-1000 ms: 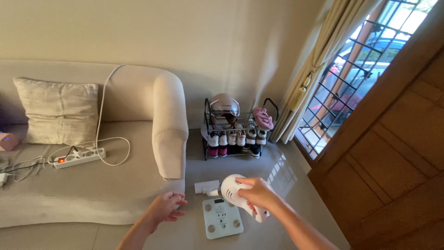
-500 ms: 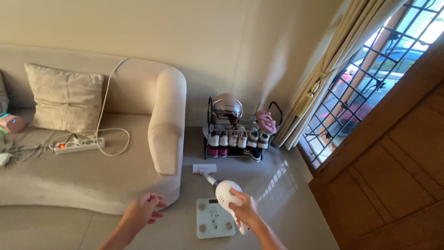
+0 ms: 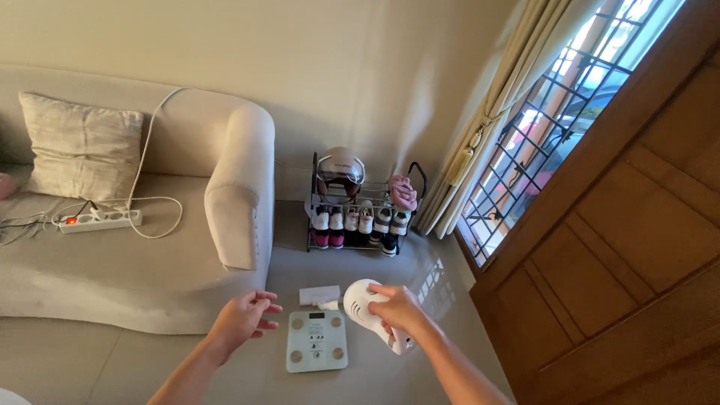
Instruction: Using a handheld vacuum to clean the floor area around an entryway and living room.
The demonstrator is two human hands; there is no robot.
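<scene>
Right hand (image 3: 397, 309): we are gripping the white handheld vacuum (image 3: 365, 305), fingers wrapped round its body, at lower centre of the frame.
Left hand (image 3: 241, 317): we are holding it empty, fingers loosely spread.
Below: bathroom scale (image 3: 316, 341) lying on the floor (image 3: 420, 262).

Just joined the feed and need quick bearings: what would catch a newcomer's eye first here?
The right hand grips a white handheld vacuum low over the floor, beside a pale bathroom scale; the left hand hovers open and empty near the beige sofa. Behind, a small shoe rack topped by a helmet stands against the wall.
</scene>
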